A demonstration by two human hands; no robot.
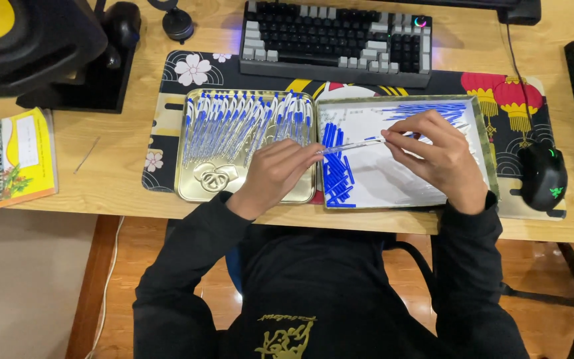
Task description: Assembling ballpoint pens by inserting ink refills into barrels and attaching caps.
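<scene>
Head view: the left hand point(275, 174) and right hand point(437, 158) pinch opposite ends of a clear pen point(353, 145), fingers closed on it, above the seam between two gold trays. The left tray point(194, 189) holds assembled pens (blue-capped); the right tray point(489, 153) holds blue caps point(335, 174) and refills point(430, 109).

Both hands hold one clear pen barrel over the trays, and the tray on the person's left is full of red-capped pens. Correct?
Not quite. The pens in the left tray are blue-capped, not red, as the head view shows. The left hand and right hand do hold one clear pen barrel.
</scene>
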